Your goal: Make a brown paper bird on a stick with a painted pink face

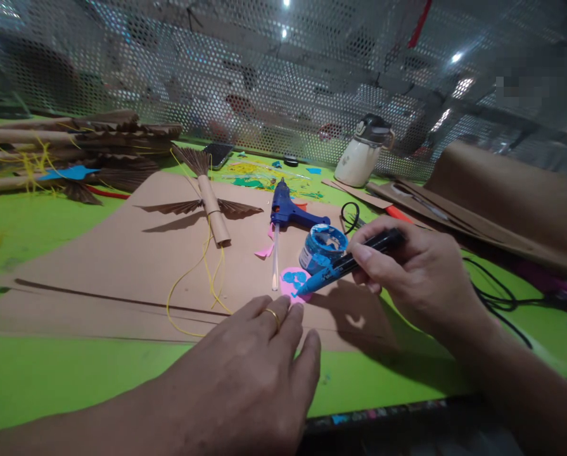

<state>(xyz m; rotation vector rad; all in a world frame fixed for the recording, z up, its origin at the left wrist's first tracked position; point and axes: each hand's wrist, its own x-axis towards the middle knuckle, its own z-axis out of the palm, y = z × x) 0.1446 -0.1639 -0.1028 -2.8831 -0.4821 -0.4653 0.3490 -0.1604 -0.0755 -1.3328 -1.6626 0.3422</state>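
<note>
My right hand (409,269) grips a marker pen (343,265) with a dark barrel and blue paint smeared over its front. The pen's tip touches a small pink paper piece (286,277), which carries blue painted shapes. Fingers stretched out flat, my left hand (259,361) lies at the near edge of the pink paper. Right behind the pen stands an open paint jar (325,247), blue inside and round the rim. A blue hot glue gun (290,209) with a clear glue stick rests just beyond, on brown kraft paper (121,253).
A winged paper-roll figure (211,202) with yellow string lies on the kraft paper. More paper rolls (40,136) are piled at left. At the back stand a white jug (359,152) and a phone (218,154). Brown sheets (511,196) and black cable (496,304) lie at right.
</note>
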